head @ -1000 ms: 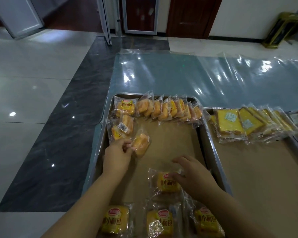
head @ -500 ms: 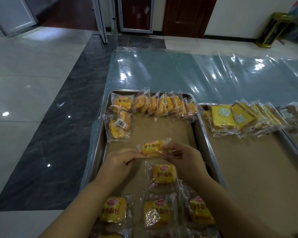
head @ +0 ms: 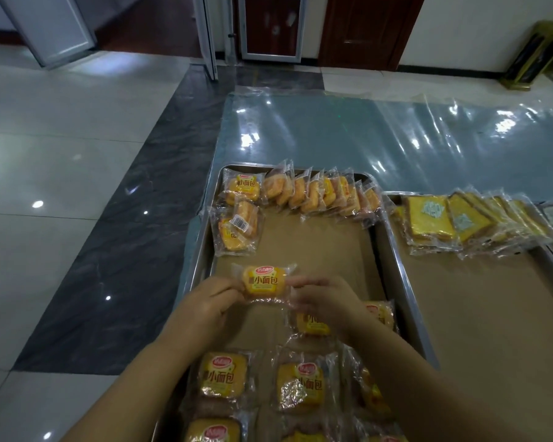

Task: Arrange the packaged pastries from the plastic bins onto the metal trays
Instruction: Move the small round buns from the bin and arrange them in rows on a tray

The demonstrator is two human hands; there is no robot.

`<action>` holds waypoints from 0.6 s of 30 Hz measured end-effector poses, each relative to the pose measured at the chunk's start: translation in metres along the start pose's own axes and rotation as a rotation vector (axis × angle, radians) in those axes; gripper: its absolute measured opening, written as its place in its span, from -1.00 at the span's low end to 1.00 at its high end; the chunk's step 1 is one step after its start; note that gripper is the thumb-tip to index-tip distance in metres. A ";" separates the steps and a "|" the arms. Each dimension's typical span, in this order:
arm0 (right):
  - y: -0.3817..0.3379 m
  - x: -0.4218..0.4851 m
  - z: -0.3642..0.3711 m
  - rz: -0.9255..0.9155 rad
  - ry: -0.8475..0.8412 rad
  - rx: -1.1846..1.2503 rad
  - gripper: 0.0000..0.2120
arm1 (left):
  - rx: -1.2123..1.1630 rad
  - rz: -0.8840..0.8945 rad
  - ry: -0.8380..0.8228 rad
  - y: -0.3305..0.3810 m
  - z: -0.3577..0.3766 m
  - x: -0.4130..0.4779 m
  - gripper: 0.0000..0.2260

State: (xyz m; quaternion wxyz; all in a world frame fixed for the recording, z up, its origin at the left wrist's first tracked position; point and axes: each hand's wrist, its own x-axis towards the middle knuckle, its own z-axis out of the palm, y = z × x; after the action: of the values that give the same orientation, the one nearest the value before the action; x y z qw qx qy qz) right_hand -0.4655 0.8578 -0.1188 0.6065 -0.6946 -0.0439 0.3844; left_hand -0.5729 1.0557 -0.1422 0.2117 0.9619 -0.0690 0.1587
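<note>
A metal tray [head: 399,275] lined with brown paper lies in front of me. Between both hands I hold one packaged small bread [head: 264,282] just above its middle: my left hand [head: 205,309] pinches the wrapper's left end, my right hand [head: 324,301] its right end. A row of the same pastries [head: 320,194] leans along the tray's far edge. Two more packets [head: 238,228] lie at the far left. Several loose packets [head: 299,386] lie at the near end. No plastic bin is in view.
A second lined tray [head: 479,314] sits to the right with a row of flat yellow cake packets [head: 466,220] along its far edge. Clear plastic sheeting [head: 380,141] covers the surface beyond. Glossy tile floor [head: 61,186] lies to the left.
My left hand left the packets at the far left. Both hands came together at the tray's middle and now hold one packet between them, turned label up.
</note>
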 end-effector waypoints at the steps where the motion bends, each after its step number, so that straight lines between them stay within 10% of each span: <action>1: -0.001 0.004 0.003 0.028 0.012 0.049 -0.91 | 0.013 0.018 -0.029 -0.002 -0.001 -0.004 -0.67; 18: 0.031 0.031 0.045 -0.076 0.133 -0.831 -0.85 | 0.193 0.139 -0.469 -0.022 -0.002 -0.023 -0.76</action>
State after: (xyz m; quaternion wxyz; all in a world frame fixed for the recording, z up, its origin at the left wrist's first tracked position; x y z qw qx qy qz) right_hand -0.4829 0.9019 -0.1594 0.2900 -0.9013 -0.1815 0.2657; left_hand -0.5905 1.0778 -0.1561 0.0857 0.9811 -0.1667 -0.0487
